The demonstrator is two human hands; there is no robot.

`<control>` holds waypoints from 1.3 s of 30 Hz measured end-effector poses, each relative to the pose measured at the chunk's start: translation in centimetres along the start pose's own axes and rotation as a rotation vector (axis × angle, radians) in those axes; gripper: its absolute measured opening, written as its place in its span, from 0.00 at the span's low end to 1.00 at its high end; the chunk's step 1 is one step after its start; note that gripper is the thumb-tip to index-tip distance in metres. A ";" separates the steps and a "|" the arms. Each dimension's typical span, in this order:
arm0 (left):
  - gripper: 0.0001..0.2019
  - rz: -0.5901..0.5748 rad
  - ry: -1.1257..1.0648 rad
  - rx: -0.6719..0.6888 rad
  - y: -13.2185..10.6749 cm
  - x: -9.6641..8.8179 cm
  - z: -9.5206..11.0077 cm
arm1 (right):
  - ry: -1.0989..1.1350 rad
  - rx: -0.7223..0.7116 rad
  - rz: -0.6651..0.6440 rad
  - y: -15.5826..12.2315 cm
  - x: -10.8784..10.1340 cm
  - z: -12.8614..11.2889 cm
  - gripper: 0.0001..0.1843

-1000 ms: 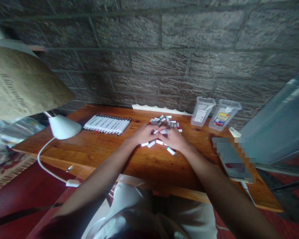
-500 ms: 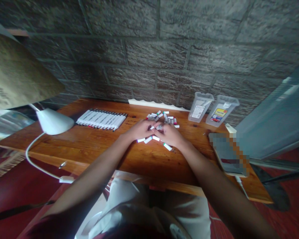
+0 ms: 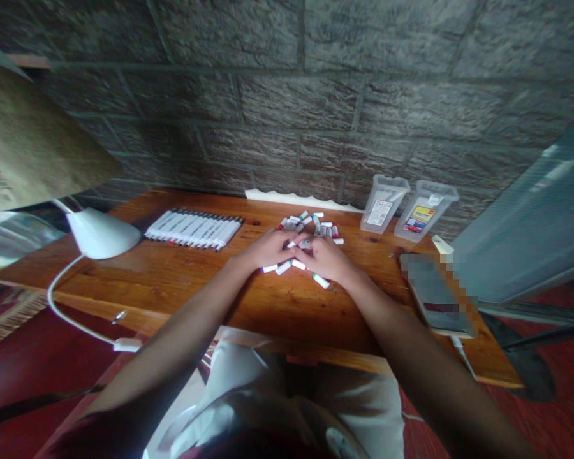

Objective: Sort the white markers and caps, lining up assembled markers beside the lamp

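My left hand (image 3: 266, 248) and my right hand (image 3: 326, 258) meet at the middle of the wooden desk (image 3: 182, 280), fingers curled over small white marker caps. A white piece (image 3: 305, 243) sits between the fingertips of both hands. More white caps with coloured ends (image 3: 310, 223) lie scattered just beyond the hands, and a few lie under them, one (image 3: 321, 281) by my right wrist. A row of white markers (image 3: 194, 229) lies side by side at the back left.
Two clear plastic boxes (image 3: 380, 204) (image 3: 423, 211) lean against the brick wall at the back right. A white lamp head (image 3: 103, 233) with a cable lies at the left. A blurred flat object (image 3: 437, 293) rests at the right edge.
The camera has tilted so the desk sits slightly higher in view. Both hands stay together over the caps with only small finger movement.
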State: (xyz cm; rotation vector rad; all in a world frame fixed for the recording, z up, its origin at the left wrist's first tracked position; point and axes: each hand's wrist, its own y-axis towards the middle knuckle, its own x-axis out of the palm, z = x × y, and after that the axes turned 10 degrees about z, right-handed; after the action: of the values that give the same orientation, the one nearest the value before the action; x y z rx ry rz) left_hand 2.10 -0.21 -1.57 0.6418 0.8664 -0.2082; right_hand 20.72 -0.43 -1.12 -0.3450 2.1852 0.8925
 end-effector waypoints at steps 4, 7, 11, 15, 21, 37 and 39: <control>0.09 -0.007 -0.008 0.010 0.0 0.0 0.0 | -0.016 0.000 -0.004 0.0 -0.1 -0.1 0.12; 0.10 -0.011 -0.007 0.018 0.0 -0.1 0.1 | -0.011 -0.004 -0.007 0.0 -0.2 -0.1 0.12; 0.10 -0.011 -0.003 0.011 0.0 -0.2 0.2 | -0.013 0.004 -0.017 0.1 -0.3 -0.1 0.11; 0.10 0.002 0.005 0.001 0.0 -0.2 0.4 | -0.003 -0.015 -0.010 0.0 -0.3 -0.1 0.10; 0.08 0.012 0.019 0.026 -0.1 -0.3 0.5 | -0.039 -0.013 -0.027 0.0 -0.4 -0.2 0.13; 0.07 -0.038 0.028 0.082 0.0 -0.3 0.4 | -0.028 -0.032 -0.057 -0.1 -0.2 -0.1 0.14; 0.08 -0.039 0.025 0.073 -0.1 -0.3 0.5 | -0.033 -0.029 -0.055 -0.1 -0.2 -0.2 0.14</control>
State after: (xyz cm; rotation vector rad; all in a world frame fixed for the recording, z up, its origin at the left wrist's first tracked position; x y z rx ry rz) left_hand 2.18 -0.56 -1.13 0.6973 0.8988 -0.2691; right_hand 20.83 -0.65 -0.93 -0.3995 2.1241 0.8948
